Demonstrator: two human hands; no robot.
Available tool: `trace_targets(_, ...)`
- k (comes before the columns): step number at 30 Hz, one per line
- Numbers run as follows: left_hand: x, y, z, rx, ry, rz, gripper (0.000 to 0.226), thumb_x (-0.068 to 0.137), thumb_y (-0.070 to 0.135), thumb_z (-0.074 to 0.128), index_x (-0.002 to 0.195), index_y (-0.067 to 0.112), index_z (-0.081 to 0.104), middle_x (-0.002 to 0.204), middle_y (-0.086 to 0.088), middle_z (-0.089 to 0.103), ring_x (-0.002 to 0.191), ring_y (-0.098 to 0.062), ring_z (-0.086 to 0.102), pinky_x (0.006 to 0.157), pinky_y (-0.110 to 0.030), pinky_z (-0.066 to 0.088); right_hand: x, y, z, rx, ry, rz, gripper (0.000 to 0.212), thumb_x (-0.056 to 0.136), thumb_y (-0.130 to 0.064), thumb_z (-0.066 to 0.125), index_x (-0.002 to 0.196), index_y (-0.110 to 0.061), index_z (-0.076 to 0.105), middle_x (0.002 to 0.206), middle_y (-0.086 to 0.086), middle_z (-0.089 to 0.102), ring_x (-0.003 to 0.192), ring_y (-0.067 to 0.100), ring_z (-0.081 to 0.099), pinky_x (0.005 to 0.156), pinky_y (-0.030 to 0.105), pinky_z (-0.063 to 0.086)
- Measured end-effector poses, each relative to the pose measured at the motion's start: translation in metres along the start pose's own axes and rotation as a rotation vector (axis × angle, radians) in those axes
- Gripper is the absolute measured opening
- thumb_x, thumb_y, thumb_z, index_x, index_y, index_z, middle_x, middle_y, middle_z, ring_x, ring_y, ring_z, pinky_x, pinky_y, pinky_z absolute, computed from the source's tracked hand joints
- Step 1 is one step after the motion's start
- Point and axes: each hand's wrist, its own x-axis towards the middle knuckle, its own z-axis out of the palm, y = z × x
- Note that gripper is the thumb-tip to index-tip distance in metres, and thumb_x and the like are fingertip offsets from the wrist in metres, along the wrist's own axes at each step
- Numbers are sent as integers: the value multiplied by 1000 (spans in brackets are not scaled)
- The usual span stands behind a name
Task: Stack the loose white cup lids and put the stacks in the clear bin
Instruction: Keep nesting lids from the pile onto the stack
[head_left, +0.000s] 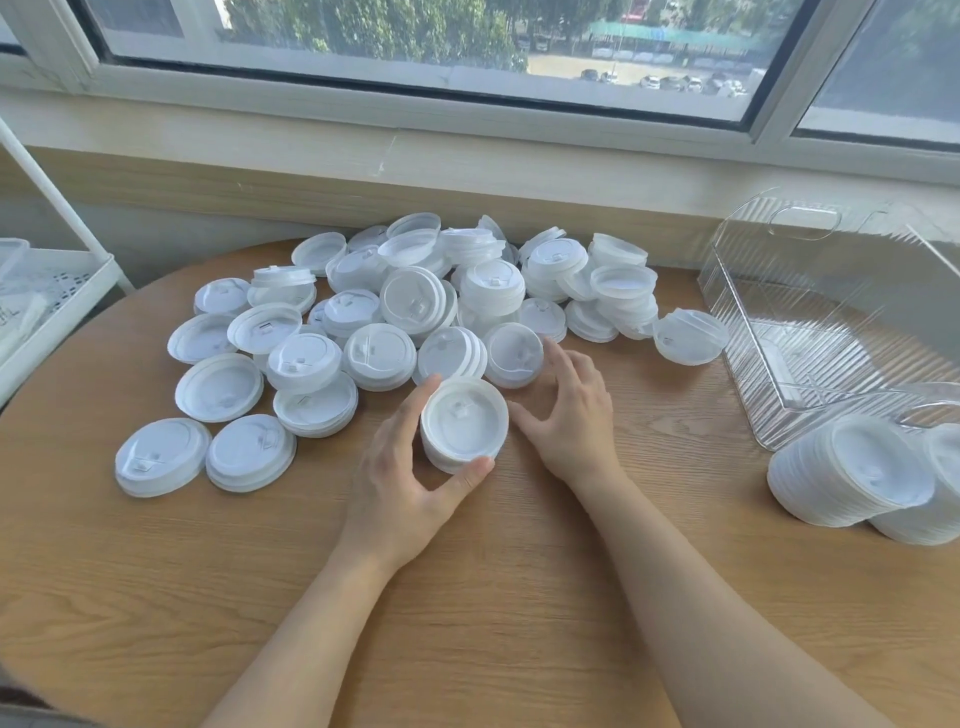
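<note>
White lid stack, L hand gripping

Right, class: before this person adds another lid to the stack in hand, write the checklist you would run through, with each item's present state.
1. Left hand grips the small stack with thumb and fingers round it: ok.
2. Stack's lids sit nested and level: ok.
3. Right hand free to pick, fingers spread and holding nothing: ok.
4. A loose lid within reach: ok, the nearest lid lies at the right fingertips.
5. Which way up that lid lies, to match the stack: cannot tell.
6. Clear bin has room: ok, though two finished stacks lie outside it on the table.
</note>
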Motion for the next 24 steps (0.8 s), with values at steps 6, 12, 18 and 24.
trace_targets(6, 0, 1, 0, 6, -10, 10, 91, 77, 73, 73, 155, 48, 34, 142, 41, 43, 136, 5, 47, 112, -39, 47, 21, -5, 9, -65, -16, 14, 96, 77, -68, 78, 157, -30, 40, 149, -3, 46, 134, 21, 44, 107, 41, 34)
trace_targets(12, 0, 2, 0, 9, -21, 8, 92, 77, 73, 73, 157, 45, 34, 145, 32, 47, 138, 4, 47, 114, -38, 46, 18, -4, 8, 6, 67, -2, 81, 79, -64, 79, 146, -27, 50, 141, -7, 54, 128, 19, 51, 105, 43, 41)
trace_targets(18, 0, 3, -2, 7, -27, 9, 92, 77, 74, 72, 157, 46, 35, 145, 39, 42, 137, 6, 45, 113, -40, 46, 20, -12, 6, -19, -13, -10, 94, 80, -66, 77, 157, -31, 36, 151, -10, 51, 134, 18, 47, 107, 39, 34)
trace_targets(24, -1, 4, -3, -9, -30, -9, 92, 77, 74, 73, 156, 46, 35, 148, 27, 50, 138, 4, 46, 114, -41, 46, 9, -11, 1, 24, 85, -51, 83, 80, -62, 79, 149, -28, 47, 141, -7, 56, 129, 17, 51, 107, 39, 38)
